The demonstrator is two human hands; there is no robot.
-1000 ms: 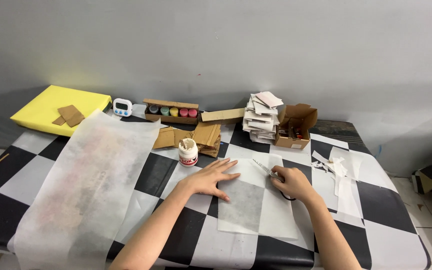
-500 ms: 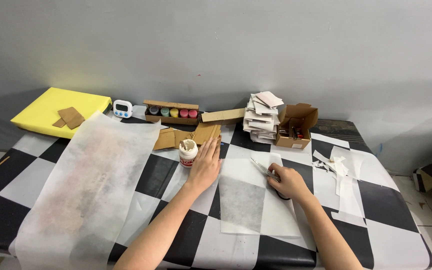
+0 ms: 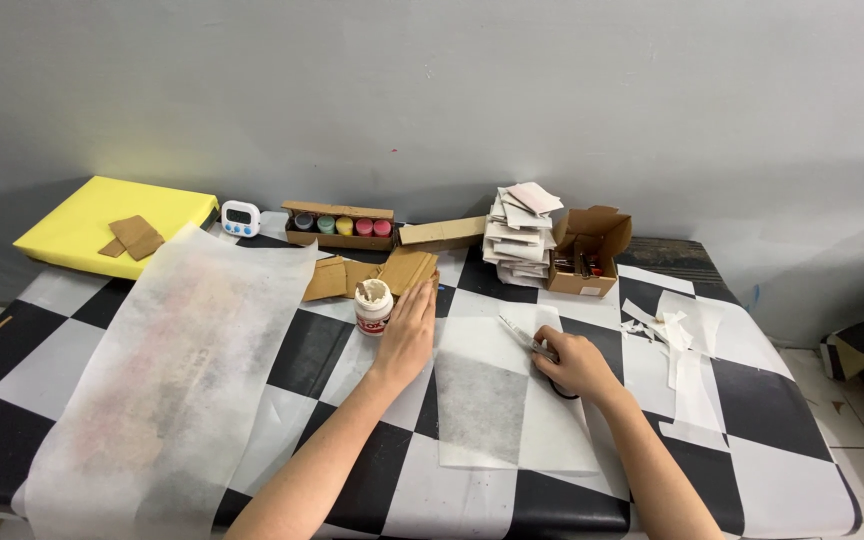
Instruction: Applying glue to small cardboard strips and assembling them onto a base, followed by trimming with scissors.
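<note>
My left hand (image 3: 408,327) reaches forward with fingers stretched out, its tips at the brown cardboard pieces (image 3: 408,268), right beside a small white glue jar (image 3: 373,305). My right hand (image 3: 571,361) is closed on a pair of scissors (image 3: 526,336) with black handles, resting on a cut sheet of thin white paper (image 3: 497,400) on the black-and-white checkered table (image 3: 302,350).
A large translucent paper sheet (image 3: 172,370) covers the left of the table. At the back lie a yellow pad (image 3: 102,222), a small timer (image 3: 240,218), a box of paint pots (image 3: 340,225), a stack of cards (image 3: 517,235) and an open cardboard box (image 3: 587,250). Paper scraps (image 3: 672,330) lie right.
My left hand has lifted off the white paper sheet and moved forward to the cardboard pieces by the glue jar. My right hand stays on the scissors.
</note>
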